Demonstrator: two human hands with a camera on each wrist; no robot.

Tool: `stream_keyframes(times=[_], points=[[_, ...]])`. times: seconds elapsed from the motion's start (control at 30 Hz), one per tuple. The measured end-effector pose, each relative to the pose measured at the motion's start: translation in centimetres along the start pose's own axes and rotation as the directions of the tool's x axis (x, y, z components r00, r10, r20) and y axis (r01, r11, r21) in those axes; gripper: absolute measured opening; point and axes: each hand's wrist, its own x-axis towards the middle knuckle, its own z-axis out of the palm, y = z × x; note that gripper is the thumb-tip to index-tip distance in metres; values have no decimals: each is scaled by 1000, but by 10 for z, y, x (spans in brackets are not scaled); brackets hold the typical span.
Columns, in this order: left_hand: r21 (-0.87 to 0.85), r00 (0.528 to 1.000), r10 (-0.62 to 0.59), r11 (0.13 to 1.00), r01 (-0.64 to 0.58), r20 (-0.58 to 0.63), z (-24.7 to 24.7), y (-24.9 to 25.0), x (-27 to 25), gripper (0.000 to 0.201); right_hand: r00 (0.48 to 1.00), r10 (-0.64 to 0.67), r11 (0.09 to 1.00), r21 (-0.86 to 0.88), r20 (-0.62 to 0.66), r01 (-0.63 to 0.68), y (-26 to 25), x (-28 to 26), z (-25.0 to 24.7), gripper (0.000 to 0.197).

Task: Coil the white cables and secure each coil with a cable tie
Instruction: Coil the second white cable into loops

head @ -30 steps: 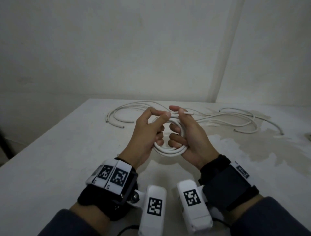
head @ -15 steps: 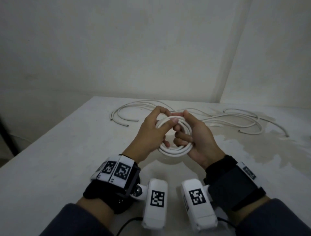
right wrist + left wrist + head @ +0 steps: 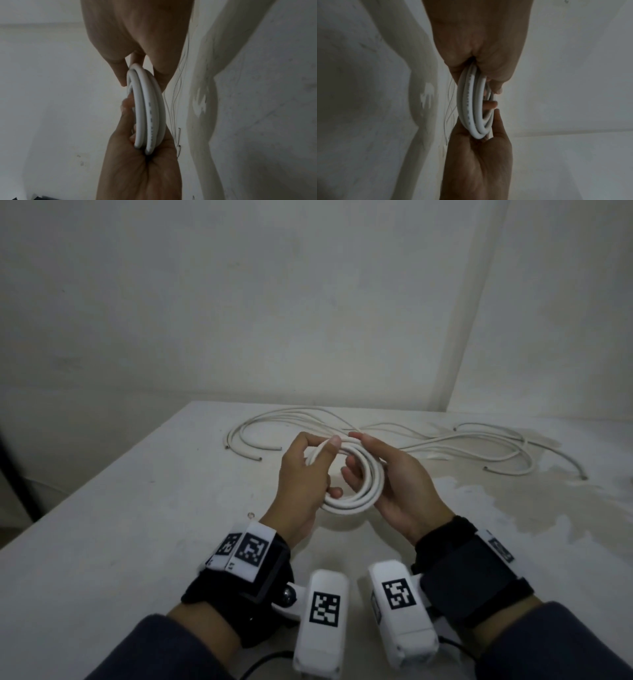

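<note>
A white cable coil (image 3: 346, 504) of several turns hangs above the table between both hands. My left hand (image 3: 305, 474) pinches its upper left rim between thumb and forefinger. My right hand (image 3: 399, 484) cups the right rim, fingers curled through the ring and thumb along the top. In the left wrist view the coil (image 3: 471, 108) stands edge-on, my left hand (image 3: 479, 47) above it and the right hand (image 3: 479, 162) below. The right wrist view shows the same coil (image 3: 149, 115) under my right hand (image 3: 137, 40), with the left hand (image 3: 142, 169) beneath.
Loose white cables (image 3: 448, 441) sprawl across the far part of the white table (image 3: 137, 508), with cut ends at the left (image 3: 255, 457) and right (image 3: 582, 475). A damp-looking stain (image 3: 513, 505) marks the right side. Walls meet in a corner behind.
A second ago my right hand pinched the cable's free end above the coil. That end now lies in the ring, and both hands hold the finished coil a little higher.
</note>
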Motion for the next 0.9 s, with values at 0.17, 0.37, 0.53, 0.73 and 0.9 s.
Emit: stream_keyframes(times=[0.17, 0.37, 0.53, 0.73, 0.9], points=[[-39, 993, -103, 994, 101, -50, -2, -4, -1, 20, 991, -107, 901, -415, 75, 129, -4, -6, -3, 22], [-95, 956, -249, 959, 266, 158, -7, -5, -3, 18, 986, -158, 810, -563, 54, 161, -13, -6, -16, 15], [-213, 868, -363, 869, 447, 339, -12, -1, -8, 7, 998, 39, 873, -488, 46, -12, -11, -9, -26, 19], [100, 936, -272, 962, 255, 225, -4, -14, -10, 19, 996, 81, 857, -508, -39, -90, -7, -15, -25, 18], [200, 959, -217, 963, 180, 184, 5, -18, -12, 23, 990, 61, 802, -584, -130, -126, -12, -23, -22, 16]])
